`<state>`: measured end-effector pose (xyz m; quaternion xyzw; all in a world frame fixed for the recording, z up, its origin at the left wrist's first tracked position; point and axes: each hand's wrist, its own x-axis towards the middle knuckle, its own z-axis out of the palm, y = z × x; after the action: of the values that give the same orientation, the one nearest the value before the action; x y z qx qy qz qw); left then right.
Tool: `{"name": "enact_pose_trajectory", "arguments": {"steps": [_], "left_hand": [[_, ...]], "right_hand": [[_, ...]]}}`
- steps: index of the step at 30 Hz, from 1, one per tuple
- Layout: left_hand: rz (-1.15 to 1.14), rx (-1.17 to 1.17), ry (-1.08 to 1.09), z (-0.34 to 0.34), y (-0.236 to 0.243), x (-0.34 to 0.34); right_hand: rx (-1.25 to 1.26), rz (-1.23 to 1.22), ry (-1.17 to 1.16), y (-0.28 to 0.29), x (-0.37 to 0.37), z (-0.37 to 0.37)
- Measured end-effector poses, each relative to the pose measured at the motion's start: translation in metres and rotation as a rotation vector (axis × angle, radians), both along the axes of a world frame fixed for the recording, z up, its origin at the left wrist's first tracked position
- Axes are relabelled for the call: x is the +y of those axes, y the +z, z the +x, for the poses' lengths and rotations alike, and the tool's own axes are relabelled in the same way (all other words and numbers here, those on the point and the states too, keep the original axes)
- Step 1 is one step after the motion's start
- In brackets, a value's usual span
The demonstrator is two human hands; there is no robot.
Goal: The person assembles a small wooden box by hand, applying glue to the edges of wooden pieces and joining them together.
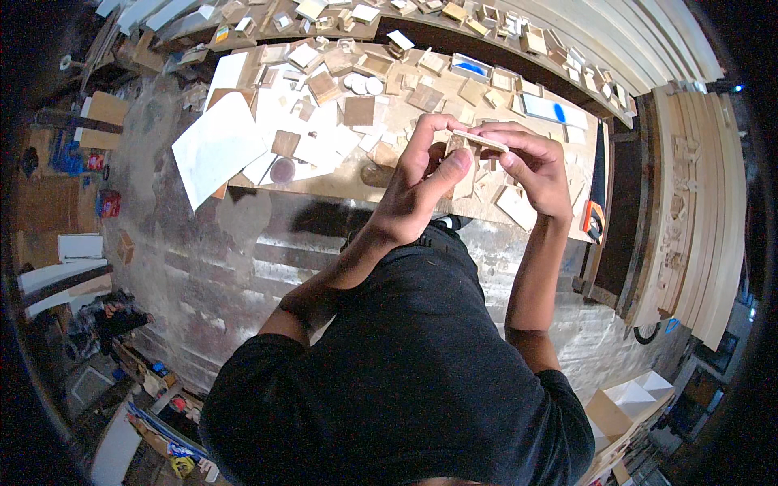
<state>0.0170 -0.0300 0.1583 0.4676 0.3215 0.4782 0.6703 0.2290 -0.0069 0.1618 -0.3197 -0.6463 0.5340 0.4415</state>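
Observation:
Above the front part of the workbench, my left hand [425, 182] is closed around a small pale wooden piece [458, 166], its thumb pressed against it. My right hand [535, 166] has its fingers bent around a thin flat wooden piece [482, 139], which lies across the top of the first piece and touches my left fingertips. Whether the two pieces are joined I cannot tell. Behind and below them, the bench [389, 174] carries wooden squares, small open boxes, round white discs [361, 84] and white boards [207, 150].
A handsaw [595, 206] with an orange handle stands at the bench's right end. Long planks [705, 219] line the right side. A raised ledge [551, 65] with wooden offcuts runs behind the bench. Boards, tools and clutter [97, 320] lie at the left over the floor.

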Motion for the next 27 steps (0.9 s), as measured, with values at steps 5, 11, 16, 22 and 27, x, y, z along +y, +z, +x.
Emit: {"name": "enact_pose_trajectory", "arguments": {"steps": [5,11,16,22,27], "left_hand": [[0.052,0.052,-0.035,-0.003,-0.004,-0.001],[0.032,0.047,-0.078,-0.004,-0.003,-0.001],[0.016,-0.011,-0.013,0.002,0.000,-0.005],[0.019,0.082,-0.073,-0.002,-0.007,-0.006],[-0.061,-0.020,-0.025,0.005,-0.001,-0.010]], "right_hand": [[-0.024,0.020,-0.044,0.001,-0.003,-0.003],[-0.042,0.065,-0.075,0.004,-0.006,-0.005],[-0.081,0.087,-0.089,0.006,-0.008,-0.004],[-0.104,0.069,-0.101,0.009,-0.011,-0.003],[-0.199,0.147,-0.136,0.006,-0.010,0.001]]}}
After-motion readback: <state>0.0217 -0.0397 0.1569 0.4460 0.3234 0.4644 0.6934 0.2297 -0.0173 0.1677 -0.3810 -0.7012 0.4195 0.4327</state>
